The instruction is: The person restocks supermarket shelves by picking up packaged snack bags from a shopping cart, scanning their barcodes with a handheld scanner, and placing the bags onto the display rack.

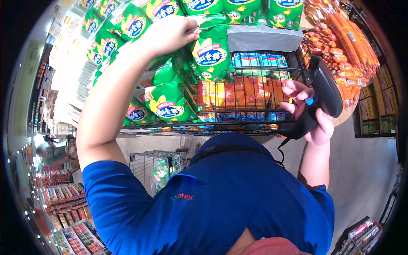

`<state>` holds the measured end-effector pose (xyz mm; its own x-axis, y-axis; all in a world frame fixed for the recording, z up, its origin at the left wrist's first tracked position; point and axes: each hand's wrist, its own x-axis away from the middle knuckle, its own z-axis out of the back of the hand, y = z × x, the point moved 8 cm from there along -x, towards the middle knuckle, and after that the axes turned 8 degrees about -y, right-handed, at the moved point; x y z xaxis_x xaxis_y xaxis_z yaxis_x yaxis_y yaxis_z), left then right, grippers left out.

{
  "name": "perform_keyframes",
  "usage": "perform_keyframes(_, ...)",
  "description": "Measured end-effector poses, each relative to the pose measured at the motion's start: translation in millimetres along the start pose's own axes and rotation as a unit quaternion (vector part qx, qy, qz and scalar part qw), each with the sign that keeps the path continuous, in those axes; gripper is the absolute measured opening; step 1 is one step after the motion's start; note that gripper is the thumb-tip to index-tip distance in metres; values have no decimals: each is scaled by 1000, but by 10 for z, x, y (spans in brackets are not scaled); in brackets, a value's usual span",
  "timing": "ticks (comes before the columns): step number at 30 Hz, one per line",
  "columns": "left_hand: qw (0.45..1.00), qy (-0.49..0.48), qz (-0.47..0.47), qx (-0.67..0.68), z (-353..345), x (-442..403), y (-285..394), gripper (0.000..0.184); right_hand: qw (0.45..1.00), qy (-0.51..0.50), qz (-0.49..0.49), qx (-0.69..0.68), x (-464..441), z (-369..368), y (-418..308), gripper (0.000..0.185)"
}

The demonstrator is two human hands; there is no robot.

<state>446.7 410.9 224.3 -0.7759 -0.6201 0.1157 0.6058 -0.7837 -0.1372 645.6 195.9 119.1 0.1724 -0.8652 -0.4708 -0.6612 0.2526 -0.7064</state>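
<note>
My left hand (187, 34) is closed on the top edge of a green snack bag (211, 53) with a yellow corn picture and a blue oval label. The bag hangs upright in front of a wire rack (250, 114). In my right hand (312, 114) is a black handheld scanner (325, 87) with a blue button and a black cord; my fingers wrap its handle. More green bags (168, 104) of the same kind lie in the rack beside the held one, and others line the display above.
Orange and red packets (233, 95) and blue packets (259, 59) fill the rack. Orange sausage packs (340, 46) are piled at the right. A wire cart (142, 168) with green bags stands below left. Another person (57, 155) is in the aisle at far left.
</note>
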Motion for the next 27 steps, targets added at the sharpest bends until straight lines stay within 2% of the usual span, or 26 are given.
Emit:
perform_keyframes(2,998,52,-40,6,11,8,25,27,1000,-5,4,1,4,10,16,50)
perform_keyframes(4,999,37,-28,1,-21,9,1,26,1000,-3,8,12,-11,3,-2,48)
perform_keyframes(6,995,102,-17,4,91,73,46,22,1000,-7,6,12,-14,12,2,48)
perform_keyframes(7,988,129,-27,-80,473,306,453,11,1000,-6,7,16,-8,18,-3,48)
perform_keyframes(10,985,151,-78,-10,333,290,523,22,1000,-1,11,21,4,14,-10,48)
perform_keyframes(12,991,51,-120,-11,34,405,878,18,1000,2,6,24,-1,16,-6,48)
perform_keyframes(14,978,-40,-144,143,-153,616,1223,15,1000,3,7,25,0,26,-6,49)
perform_keyframes(16,979,-67,-159,113,-412,664,1550,15,1000,3,7,24,23,16,1,49)
perform_keyframes(18,976,-98,-99,166,-553,586,1638,13,999,3,4,38,24,1,-31,49)
perform_keyframes(22,978,-15,-2,209,-874,450,1367,10,999,1,-4,40,35,-2,-24,49)
perform_keyframes(27,966,-105,96,216,-1156,257,1082,22,999,-4,-14,49,14,-2,-8,49)
